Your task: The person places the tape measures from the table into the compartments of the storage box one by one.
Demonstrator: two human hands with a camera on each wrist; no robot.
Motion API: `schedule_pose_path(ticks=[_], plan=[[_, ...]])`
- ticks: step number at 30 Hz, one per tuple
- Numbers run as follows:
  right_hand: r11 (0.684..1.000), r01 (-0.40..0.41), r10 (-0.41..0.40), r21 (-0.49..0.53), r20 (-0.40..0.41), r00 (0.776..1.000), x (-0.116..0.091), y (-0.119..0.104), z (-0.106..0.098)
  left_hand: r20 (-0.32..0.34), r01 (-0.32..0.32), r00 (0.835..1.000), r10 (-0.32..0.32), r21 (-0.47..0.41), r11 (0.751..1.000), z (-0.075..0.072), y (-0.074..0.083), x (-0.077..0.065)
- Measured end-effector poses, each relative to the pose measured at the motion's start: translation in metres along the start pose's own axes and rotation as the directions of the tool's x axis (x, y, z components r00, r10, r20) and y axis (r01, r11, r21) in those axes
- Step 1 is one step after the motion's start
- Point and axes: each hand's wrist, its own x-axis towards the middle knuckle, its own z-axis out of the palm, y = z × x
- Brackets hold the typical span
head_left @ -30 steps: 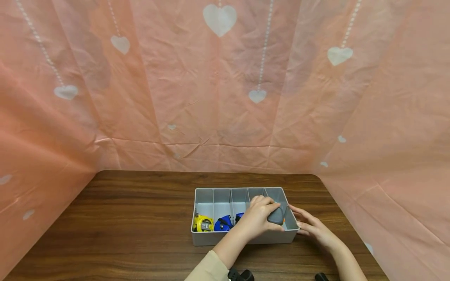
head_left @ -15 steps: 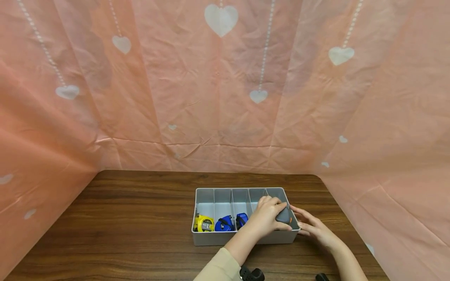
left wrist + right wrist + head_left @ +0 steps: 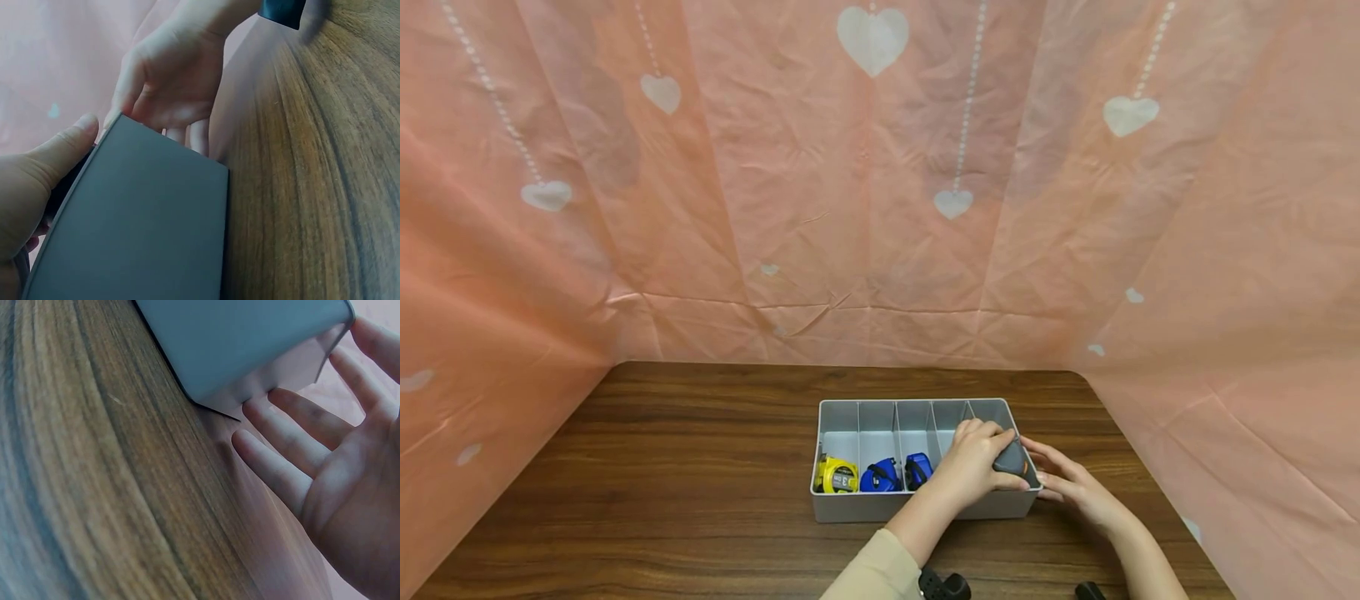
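My left hand (image 3: 972,460) grips a dark grey tape measure (image 3: 1010,459) with an orange detail, down in the right end compartment of a grey divided box (image 3: 865,507). In the left wrist view, the left thumb (image 3: 65,147) lies over the box rim. My right hand (image 3: 1073,490) is at the box's right end; in the right wrist view its straight, spread fingers (image 3: 294,434) touch the end wall. A yellow tape measure (image 3: 838,476) sits in the leftmost compartment. Two blue ones, a left one (image 3: 880,476) and a right one (image 3: 917,471), occupy the neighbouring compartments.
The box stands on a brown wood-grain table (image 3: 662,475). A pink curtain (image 3: 775,208) with white hearts encloses the table at the back and sides. Black camera gear (image 3: 945,585) is strapped to the left wrist.
The left hand has shifted right with the grey tape measure, deeper into the end compartment, uncovering the right blue tape measure. The right hand stays at the box's end.
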Motion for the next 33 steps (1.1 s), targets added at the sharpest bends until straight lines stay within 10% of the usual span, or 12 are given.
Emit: schedule_pose_path(ticks=[14, 33], plan=[[1.000, -0.011, 0.011, -0.005, -0.013, 1.000, 0.001, -0.002, 0.001, 0.052, -0.074, 0.996, 0.069, 0.119, 0.990, 0.004, 0.008, -0.003], [0.999, -0.029, 0.029, -0.014, -0.039, 0.999, -0.001, -0.001, 0.001, 0.201, -0.018, 0.979, -0.015, 0.158, 0.987, 0.004, 0.019, -0.005]])
